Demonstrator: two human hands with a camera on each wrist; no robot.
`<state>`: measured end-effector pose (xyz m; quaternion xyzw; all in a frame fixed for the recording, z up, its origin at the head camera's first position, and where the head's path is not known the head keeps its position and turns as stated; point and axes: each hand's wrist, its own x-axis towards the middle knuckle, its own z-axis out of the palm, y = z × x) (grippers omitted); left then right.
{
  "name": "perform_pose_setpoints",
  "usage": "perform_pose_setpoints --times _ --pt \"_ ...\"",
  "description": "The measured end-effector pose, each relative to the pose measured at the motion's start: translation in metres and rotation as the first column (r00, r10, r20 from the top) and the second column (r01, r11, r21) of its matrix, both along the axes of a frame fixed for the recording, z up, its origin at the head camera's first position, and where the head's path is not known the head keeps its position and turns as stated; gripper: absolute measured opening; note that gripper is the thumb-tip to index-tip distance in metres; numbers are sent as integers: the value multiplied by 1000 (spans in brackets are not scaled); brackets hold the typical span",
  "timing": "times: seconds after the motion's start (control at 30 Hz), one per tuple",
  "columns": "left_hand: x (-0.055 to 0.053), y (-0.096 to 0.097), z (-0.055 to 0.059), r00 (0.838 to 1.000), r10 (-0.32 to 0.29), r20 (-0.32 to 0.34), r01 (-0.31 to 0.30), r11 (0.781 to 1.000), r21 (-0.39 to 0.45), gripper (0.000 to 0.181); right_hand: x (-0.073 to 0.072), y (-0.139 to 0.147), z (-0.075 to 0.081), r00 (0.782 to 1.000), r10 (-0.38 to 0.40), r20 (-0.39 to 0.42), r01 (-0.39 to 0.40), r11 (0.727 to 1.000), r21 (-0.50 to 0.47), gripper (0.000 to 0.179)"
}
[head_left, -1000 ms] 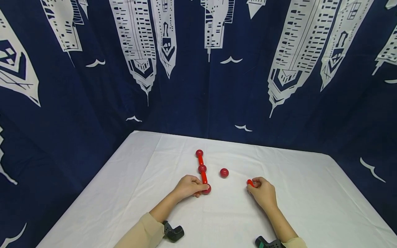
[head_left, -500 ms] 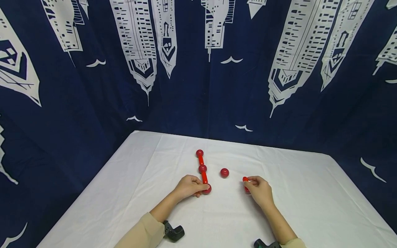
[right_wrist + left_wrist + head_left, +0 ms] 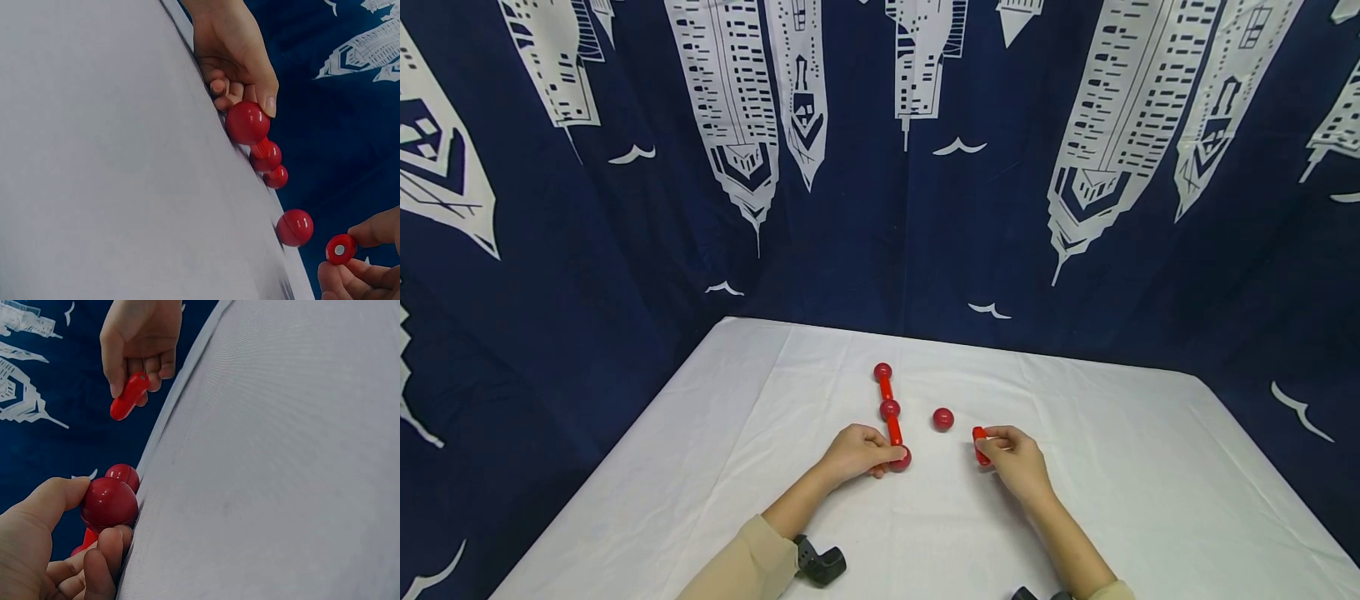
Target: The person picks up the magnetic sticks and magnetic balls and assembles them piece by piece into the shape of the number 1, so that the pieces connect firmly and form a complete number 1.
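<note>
My left hand (image 3: 857,452) pinches the near red ball (image 3: 110,503) of a chain between thumb and fingers. Two red rods link that ball to a middle ball (image 3: 890,409) and a far ball (image 3: 882,372), in a line running away from me. To the right of the chain, a loose red ball (image 3: 943,419) sits on the white cloth. My right hand (image 3: 1018,464) holds a short red rod (image 3: 981,447) between thumb and fingers, right of the loose ball. In the right wrist view, the rod's end (image 3: 340,250) shows a silvery round spot.
A white cloth (image 3: 940,533) covers the table, whose far edge meets a dark blue curtain (image 3: 865,250) with white building prints. A black device (image 3: 822,565) is worn at my left wrist, and another (image 3: 1024,594) shows at the bottom by my right wrist.
My right hand has moved left toward the loose ball, and the red rod in it has turned more upright in the head view. The left hand and the chain have stayed in place.
</note>
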<state>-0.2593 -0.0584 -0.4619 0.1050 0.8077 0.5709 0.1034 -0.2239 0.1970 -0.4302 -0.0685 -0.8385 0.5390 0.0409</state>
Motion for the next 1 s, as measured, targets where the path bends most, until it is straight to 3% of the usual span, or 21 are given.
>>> perform_pose_setpoints --times 0.3,0.73,1.0 --pt "0 -1 -1 1000 -3 -8 3 1000 3 27 6 -16 3 999 51 2 -51 997 -62 26" --pt "-1 -1 -2 1000 -12 -26 12 1000 -17 28 13 -42 1 993 118 7 -118 993 -28 22" --pt "-1 0 -2 1000 -9 -24 9 1000 -10 30 20 -58 -5 976 216 -3 -216 975 -50 23"
